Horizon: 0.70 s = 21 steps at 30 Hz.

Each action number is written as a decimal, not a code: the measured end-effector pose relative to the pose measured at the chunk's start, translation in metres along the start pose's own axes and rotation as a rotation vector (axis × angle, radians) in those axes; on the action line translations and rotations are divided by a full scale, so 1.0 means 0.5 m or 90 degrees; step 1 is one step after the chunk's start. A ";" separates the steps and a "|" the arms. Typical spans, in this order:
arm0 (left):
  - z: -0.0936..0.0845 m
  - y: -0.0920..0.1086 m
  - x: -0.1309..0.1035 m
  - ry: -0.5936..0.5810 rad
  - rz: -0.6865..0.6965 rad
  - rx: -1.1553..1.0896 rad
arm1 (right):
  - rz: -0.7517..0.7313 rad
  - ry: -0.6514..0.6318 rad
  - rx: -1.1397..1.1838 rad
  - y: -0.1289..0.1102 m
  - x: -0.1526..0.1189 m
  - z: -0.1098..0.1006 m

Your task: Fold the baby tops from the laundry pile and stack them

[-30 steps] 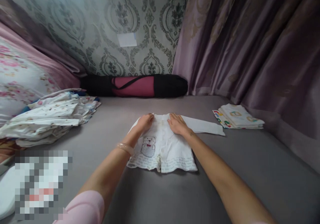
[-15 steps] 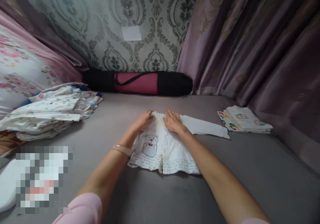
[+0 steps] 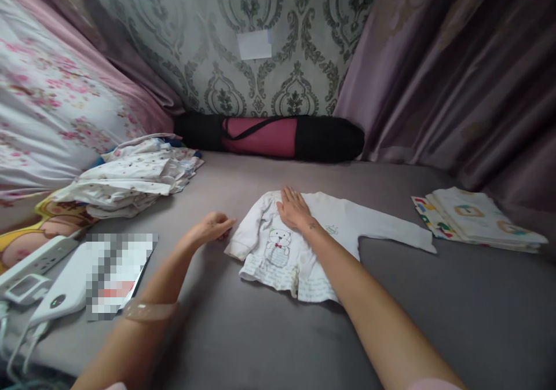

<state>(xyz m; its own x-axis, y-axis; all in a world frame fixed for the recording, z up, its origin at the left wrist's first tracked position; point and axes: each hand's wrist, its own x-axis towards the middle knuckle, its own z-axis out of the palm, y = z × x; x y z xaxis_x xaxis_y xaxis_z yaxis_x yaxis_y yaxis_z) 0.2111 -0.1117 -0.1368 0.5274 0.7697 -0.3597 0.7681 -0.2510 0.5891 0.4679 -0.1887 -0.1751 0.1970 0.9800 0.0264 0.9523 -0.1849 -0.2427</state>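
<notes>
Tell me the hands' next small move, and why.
Probably the left hand should draw the bent sleeve outward: it lies rumpled beside that hand, while the other sleeve stretches out straight and the right hand rests on the shirt.

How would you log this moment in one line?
right hand: flat on white shirt | left hand: beside sleeve, contact unclear | bear print: showing | clothes pile: at left | folded stack: at right

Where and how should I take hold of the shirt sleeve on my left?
Probably at the cuff, pinched by the left grip coming in low from the left. The sleeve bends toward you beside the bear print on the shirt; its free end points near-left, with grey sheet next to it.
</notes>
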 end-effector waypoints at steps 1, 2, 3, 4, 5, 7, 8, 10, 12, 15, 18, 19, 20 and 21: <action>0.001 -0.001 -0.023 -0.010 0.000 0.004 | 0.001 0.004 -0.003 0.000 0.000 0.002; 0.004 0.001 -0.044 -0.019 0.002 0.008 | 0.001 0.007 -0.005 -0.001 -0.001 0.003; 0.008 0.006 -0.061 -0.028 0.005 0.010 | 0.002 0.010 -0.006 -0.001 -0.001 0.004; 0.015 0.011 -0.075 -0.028 0.006 0.011 | 0.002 0.012 -0.006 -0.002 -0.001 0.003; 0.022 0.016 -0.084 -0.024 0.005 0.014 | 0.002 0.012 -0.005 -0.003 -0.001 0.003; 0.038 0.023 -0.091 -0.003 0.000 0.020 | 0.003 0.008 -0.004 -0.004 -0.002 0.000; 0.045 0.024 -0.090 0.006 -0.003 0.021 | 0.004 0.005 -0.003 -0.004 -0.002 -0.001; 0.050 0.022 -0.084 -0.004 -0.007 0.008 | 0.006 -0.001 -0.003 -0.004 -0.003 -0.003; 0.042 0.019 -0.077 -0.032 -0.008 -0.033 | 0.008 -0.001 -0.004 -0.004 -0.003 -0.004; 0.007 0.014 -0.068 -0.027 0.006 -0.152 | 0.008 0.010 -0.007 -0.004 -0.004 -0.002; -0.039 0.005 -0.048 0.056 0.012 -0.310 | 0.005 0.014 -0.009 -0.002 -0.003 0.000; -0.053 0.002 -0.039 0.087 0.012 -0.357 | 0.005 0.013 -0.010 -0.002 -0.002 0.001; -0.065 -0.002 -0.028 0.118 0.012 -0.395 | 0.005 0.012 -0.011 -0.002 -0.002 0.002; -0.075 -0.004 -0.016 0.148 0.012 -0.424 | 0.005 0.012 -0.011 -0.001 -0.002 0.002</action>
<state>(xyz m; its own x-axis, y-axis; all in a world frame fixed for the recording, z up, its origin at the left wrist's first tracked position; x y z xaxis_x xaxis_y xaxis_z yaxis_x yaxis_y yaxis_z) 0.1916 -0.0950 -0.1081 0.3907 0.8928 -0.2244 0.3346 0.0894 0.9381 0.4668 -0.1893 -0.1760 0.2087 0.9770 0.0436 0.9548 -0.1939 -0.2254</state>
